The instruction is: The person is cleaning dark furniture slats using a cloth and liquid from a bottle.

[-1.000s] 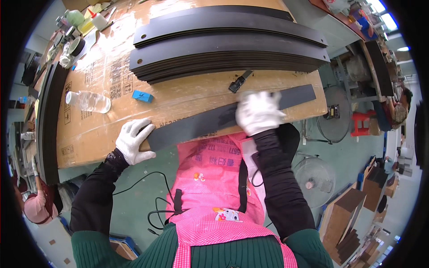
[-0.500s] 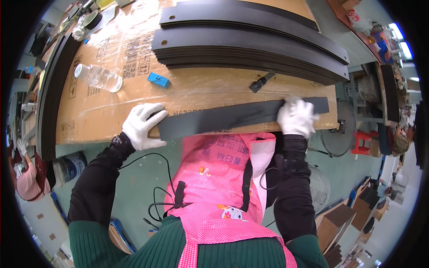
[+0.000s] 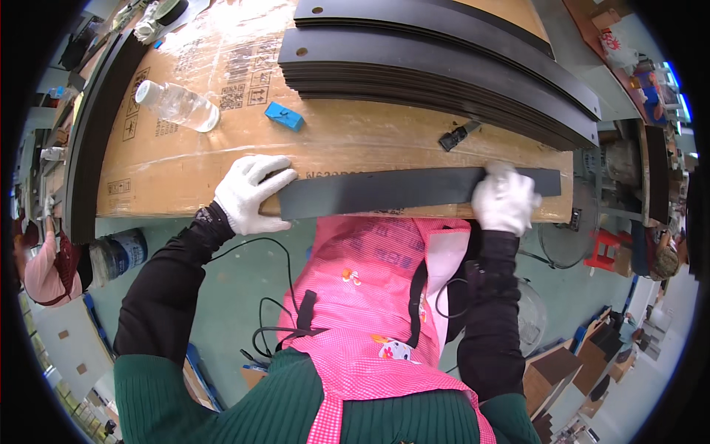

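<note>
A long, flat dark grey board [image 3: 384, 191] lies along the near edge of the cardboard-covered table. My left hand [image 3: 253, 194], in a white glove, is at the board's left end. Its fingers and thumb are apart, bracketing that end. Toward the board's right end, my gloved right hand [image 3: 506, 200] presses down from above with curled fingers. Whatever that hand may hold is hidden beneath it. Just beyond the board lie a black cutter knife [image 3: 457, 137] and a small blue block [image 3: 284, 116].
Stacks of dark boards [image 3: 414, 66] fill the table's far right. A clear bottle [image 3: 177, 106] lies on the cardboard [image 3: 214, 163] at left. More dark boards [image 3: 92, 140] line the left side. A red stool [image 3: 603, 250] and a standing fan [image 3: 568, 229] are at right.
The whole view has shifted slightly, with table items appearing farther right. My right hand, blurred by motion before, looks sharper and stays near the board's right end. My left hand keeps its place.
</note>
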`<state>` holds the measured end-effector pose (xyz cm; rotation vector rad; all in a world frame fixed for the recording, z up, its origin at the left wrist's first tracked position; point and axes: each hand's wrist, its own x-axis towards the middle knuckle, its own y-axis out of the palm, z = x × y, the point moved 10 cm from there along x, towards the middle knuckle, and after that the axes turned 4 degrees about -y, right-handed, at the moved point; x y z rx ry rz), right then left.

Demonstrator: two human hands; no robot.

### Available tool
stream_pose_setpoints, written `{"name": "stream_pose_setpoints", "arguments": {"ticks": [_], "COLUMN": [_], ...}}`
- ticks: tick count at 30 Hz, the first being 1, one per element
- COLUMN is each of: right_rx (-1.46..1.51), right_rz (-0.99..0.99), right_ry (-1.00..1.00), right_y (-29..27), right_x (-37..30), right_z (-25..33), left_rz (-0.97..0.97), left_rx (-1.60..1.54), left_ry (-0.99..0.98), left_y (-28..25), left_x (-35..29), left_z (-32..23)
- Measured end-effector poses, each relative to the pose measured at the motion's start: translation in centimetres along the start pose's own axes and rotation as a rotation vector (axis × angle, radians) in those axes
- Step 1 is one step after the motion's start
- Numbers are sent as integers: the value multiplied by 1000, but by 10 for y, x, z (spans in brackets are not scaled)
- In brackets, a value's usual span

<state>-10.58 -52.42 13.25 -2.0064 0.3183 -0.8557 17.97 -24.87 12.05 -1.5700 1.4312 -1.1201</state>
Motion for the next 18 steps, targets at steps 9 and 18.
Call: {"name": "stream_pose_setpoints", "arguments": {"ticks": [9,18], "right_rx": [321,-147], "right_rz": [395,422], "right_ry": [-54,-45], "right_y": [5,60], "right_x": [-8,-23], "right_z": [82,32], "left_rz": [2,-18], "left_rx": [5,3], "left_ry": [8,24], "left_y": [1,3], "left_x": [2,11], "left_z": [1,-3]}}
